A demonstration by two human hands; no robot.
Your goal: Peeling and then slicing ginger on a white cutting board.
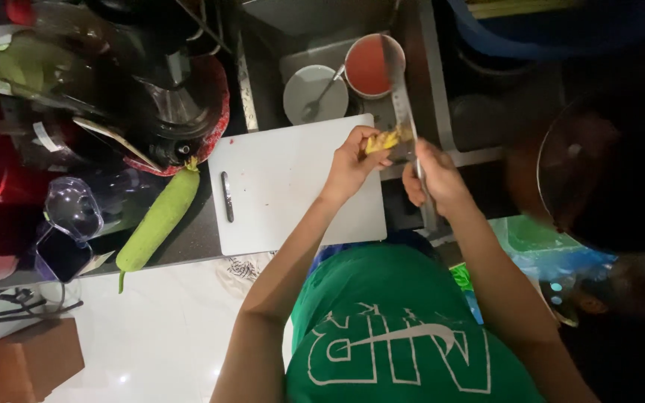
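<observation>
My left hand [351, 166] holds a small yellowish knobby piece of food [384, 139] over the right edge of a white cutting board [278, 186]. My right hand [434, 179] grips a long knife [402, 104] whose blade rests against that piece, pointing away towards the sink. Both hands hover above the gap between board and sink.
A long green gourd [157, 221] lies left of the board. A dark juicer [166, 97] and clear containers stand at the left. The sink holds a grey bowl with a spoon [315, 95] and a red-filled pot [371, 66]. A glass lid [599, 172] is at right.
</observation>
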